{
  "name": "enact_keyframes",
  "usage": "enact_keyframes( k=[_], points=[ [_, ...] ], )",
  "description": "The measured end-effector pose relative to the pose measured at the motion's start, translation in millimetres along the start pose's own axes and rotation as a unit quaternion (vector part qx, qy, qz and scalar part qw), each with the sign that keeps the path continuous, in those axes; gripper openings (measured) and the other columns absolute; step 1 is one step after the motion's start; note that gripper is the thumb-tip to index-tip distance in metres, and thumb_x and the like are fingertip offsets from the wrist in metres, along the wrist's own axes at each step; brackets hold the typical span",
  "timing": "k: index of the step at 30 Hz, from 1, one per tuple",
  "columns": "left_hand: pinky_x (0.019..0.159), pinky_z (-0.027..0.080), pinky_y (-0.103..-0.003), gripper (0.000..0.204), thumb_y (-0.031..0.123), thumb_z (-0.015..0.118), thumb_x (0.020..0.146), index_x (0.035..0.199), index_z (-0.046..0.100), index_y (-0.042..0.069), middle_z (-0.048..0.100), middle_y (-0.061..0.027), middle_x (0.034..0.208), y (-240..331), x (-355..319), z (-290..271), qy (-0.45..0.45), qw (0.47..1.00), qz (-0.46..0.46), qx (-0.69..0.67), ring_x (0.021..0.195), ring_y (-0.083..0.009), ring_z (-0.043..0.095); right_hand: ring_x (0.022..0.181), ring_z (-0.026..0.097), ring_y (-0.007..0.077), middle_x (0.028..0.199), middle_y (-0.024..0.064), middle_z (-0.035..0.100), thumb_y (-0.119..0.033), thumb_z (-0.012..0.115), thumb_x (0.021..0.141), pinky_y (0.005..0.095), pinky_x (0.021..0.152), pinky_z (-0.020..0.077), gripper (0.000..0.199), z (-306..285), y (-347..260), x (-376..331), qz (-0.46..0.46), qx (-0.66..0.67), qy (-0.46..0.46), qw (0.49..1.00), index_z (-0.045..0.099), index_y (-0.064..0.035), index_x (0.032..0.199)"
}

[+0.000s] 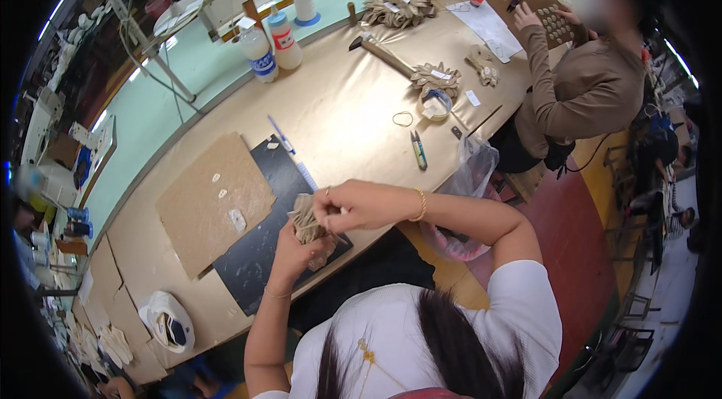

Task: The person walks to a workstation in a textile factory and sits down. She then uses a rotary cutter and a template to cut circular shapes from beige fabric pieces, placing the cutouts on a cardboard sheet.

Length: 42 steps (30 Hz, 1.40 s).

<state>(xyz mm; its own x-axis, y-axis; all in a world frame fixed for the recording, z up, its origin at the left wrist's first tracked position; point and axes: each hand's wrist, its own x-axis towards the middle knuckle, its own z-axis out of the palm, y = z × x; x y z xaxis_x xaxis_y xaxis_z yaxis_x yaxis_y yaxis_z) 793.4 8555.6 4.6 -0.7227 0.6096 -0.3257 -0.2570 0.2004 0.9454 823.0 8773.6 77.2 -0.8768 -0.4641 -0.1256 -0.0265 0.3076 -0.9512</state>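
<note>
Both hands work above the near edge of the long tan desk (pixel 338 109): left hand (pixel 295 247) closed around a beige fabric bundle (pixel 308 224), right hand (pixel 359 205) pinching its top, apparently. Below lie a black mat (pixel 259 248) and a cardboard sheet (pixel 207 200); a co-worker (pixel 583 91) sits across.

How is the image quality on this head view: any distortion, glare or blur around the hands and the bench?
Head view: strong fisheye, the table edge bows and the corners go black. A soft sheen of glare lies on the tan tabletop near the hammer. The left hand and right hand holding the beige fabric bundle are reasonably sharp and evenly lit. The co-worker has the face blurred out.
</note>
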Motion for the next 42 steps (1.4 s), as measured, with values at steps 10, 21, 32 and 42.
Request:
enact_keyframes(
  k=[10, 21, 32, 42],
  points=[
    [0.057, 0.05, -0.027, 0.058, 0.007, 0.072, 0.072, 0.127, 0.054, 0.006, 0.067, -0.0045, 0.085, 15.5, -22.9, 4.5, -0.142, 0.99, 0.011, -0.023, 0.065, -0.0112, 0.06, 0.071, 0.048, 0.0034, 0.08, -0.0057, 0.053, -0.019, 0.059, 0.1, 0.02, 0.064, 0.0413, 0.014, 6.9, 34.9, 0.7, 0.034, 0.19, 0.161, 0.968, 0.059, -0.0055, 0.096],
    [0.094, 0.049, -0.034, 0.072, 0.01, 0.081, 0.076, 0.138, 0.045, 0.001, 0.063, -0.0087, 0.114, -33.8, -27.7, 9.7, -0.144, 0.965, -0.003, -0.219, 0.106, -0.0155, 0.059, 0.078, 0.058, 0.0206, 0.092, 0.0072, 0.055, -0.012, 0.069, 0.089, 0.0315, 0.071, 0.0491, 0.013, -11.5, 114.6, 10.9, -0.053, -0.34, 0.377, 0.86, 0.06, -0.002, 0.088],
    [0.091, 0.052, -0.046, 0.071, 0.008, 0.074, 0.063, 0.129, 0.05, 0.0, 0.064, -0.0137, 0.096, -80.5, -64.9, -35.8, -0.079, 0.873, -0.004, -0.481, 0.093, -0.031, 0.066, 0.106, 0.058, 0.0296, 0.113, 0.0137, 0.059, 0.003, 0.067, 0.082, 0.0357, 0.089, 0.0511, 0.031, -35.4, 131.0, 49.2, -0.033, -0.35, 0.402, 0.845, 0.064, -0.0028, 0.112],
    [0.094, 0.052, -0.049, 0.075, 0.01, 0.074, 0.063, 0.132, 0.049, -0.001, 0.065, -0.0173, 0.097, -113.8, -63.2, -47.5, -0.069, 0.863, 0.0, -0.501, 0.097, -0.037, 0.067, 0.117, 0.052, 0.0323, 0.117, 0.0098, 0.06, -0.04, 0.064, 0.089, 0.0578, 0.093, 0.0396, 0.035, 12.9, 97.9, 261.7, 0.153, -0.404, 0.241, 0.869, 0.077, -0.0092, 0.098]
  ],
)
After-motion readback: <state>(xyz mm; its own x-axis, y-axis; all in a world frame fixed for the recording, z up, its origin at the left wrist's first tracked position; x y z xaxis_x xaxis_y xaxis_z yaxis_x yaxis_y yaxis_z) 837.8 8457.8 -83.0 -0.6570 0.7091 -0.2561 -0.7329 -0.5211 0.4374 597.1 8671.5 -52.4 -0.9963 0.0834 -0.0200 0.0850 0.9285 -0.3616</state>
